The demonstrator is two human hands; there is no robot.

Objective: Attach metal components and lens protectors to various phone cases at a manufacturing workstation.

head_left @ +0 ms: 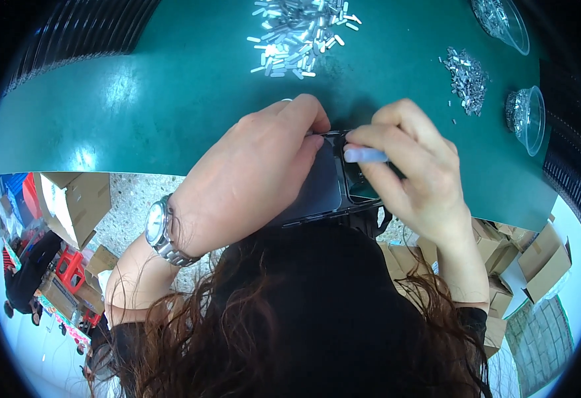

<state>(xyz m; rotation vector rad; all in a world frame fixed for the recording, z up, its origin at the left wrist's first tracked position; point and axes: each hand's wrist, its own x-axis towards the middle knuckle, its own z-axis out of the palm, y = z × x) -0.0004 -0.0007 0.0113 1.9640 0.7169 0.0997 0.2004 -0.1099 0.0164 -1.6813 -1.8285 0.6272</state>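
Note:
A dark-framed phone case (320, 191) with a clear panel lies at the table's near edge, partly covered by both hands. My left hand (254, 162) rests over its left part, thumb and forefinger pinched close at the far rim. Whether a small piece sits between those fingertips is hidden. Above the right end of the case, my right hand (419, 159) is closed around a pale blue, translucent stick (364, 155). The stick's blunt end points left, and the right fingertips are by the case's far right corner.
Small silver metal pieces (297, 40) are heaped beyond my hands on the green table (191, 93). A second pile of smaller pieces (468, 81) lies right, near two clear plastic cups (535, 123). Cardboard boxes (81, 199) and a red stool (71, 268) stand below the table.

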